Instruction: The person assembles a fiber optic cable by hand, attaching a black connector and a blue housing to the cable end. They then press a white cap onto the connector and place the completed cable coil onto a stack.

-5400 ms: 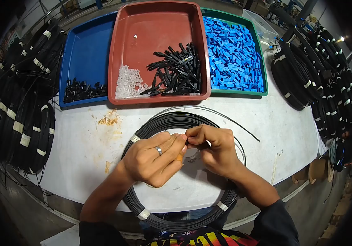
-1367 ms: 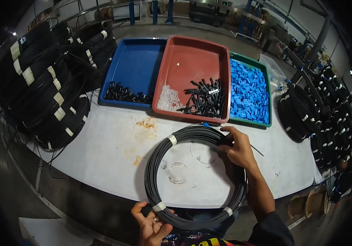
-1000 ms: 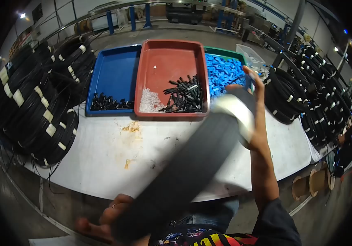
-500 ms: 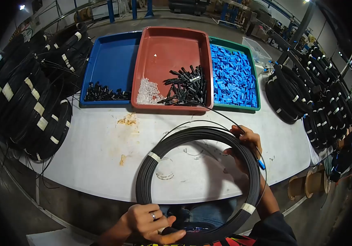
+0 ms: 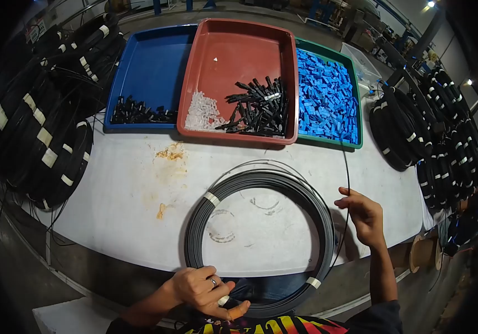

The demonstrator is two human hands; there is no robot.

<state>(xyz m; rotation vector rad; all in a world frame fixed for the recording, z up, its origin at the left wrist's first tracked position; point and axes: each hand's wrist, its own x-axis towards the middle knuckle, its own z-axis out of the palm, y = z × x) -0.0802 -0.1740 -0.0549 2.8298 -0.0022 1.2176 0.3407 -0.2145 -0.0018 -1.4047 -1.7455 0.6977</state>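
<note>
A large coil of black cable [image 5: 195, 222], bound with white tape bands, rests partly on the white table and leans over its front edge towards my body. My left hand [image 5: 208, 292], with a ring on one finger, is closed around the coil's lower left part. To the right of the coil, my right hand [image 5: 364, 214] is raised with curled fingers around a loose cable end [image 5: 347, 167]. That end runs from the coil's lower right up past the fingers towards the green tray. Its tip is hard to make out against the blue pieces.
Behind the coil stand a blue tray [image 5: 155, 55] with black parts, a red tray [image 5: 239, 44] with clear and black pieces, and a green tray [image 5: 360, 119] of blue clips. Stacked cable coils [image 5: 33, 128] flank the left side; more coils [image 5: 392, 128] stand right.
My right hand has left the coil's upper right side and moved outward, drawing the loose cable end away to the right. The coil sits slightly further left. My left hand keeps its grip.
</note>
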